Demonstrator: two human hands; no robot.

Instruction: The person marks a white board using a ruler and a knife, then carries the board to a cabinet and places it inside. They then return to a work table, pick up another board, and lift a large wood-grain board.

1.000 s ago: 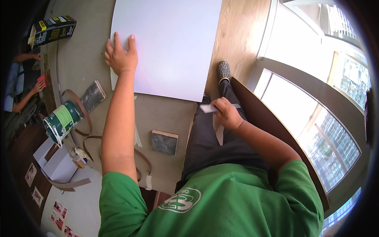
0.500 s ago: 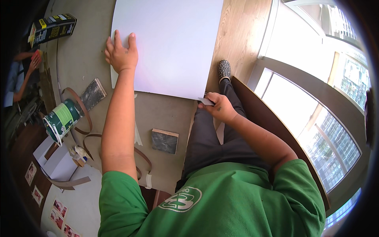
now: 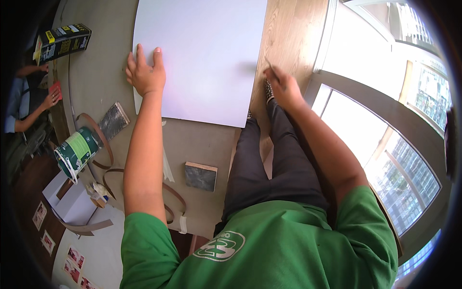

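Note:
A large white board (image 3: 202,62) lies on the grey worktable, its right edge along the table's right side. My left hand (image 3: 147,77) rests on the board's left edge, fingers spread and palm down. My right hand (image 3: 284,89) is off the board's right edge, above my shoe, with its fingers closed on a thin flat grey piece (image 3: 269,62). That piece shows nearly edge-on and is slightly blurred, so its exact kind cannot be made out. A dark-faced wooden block (image 3: 201,177) lies on the table in front of me.
At left on the grey table (image 3: 103,62) are a black-and-yellow carton (image 3: 65,41), another dark block (image 3: 114,121), a tipped green bucket (image 3: 77,151) and curled brown edging strips (image 3: 175,192). Far left, another person's hand (image 3: 50,98) holds a red object. Windows (image 3: 380,144) line the right.
My right hand has moved away from the board's near right corner, forward and to the right, with the grey piece. The board and my left hand sit slightly lower in view.

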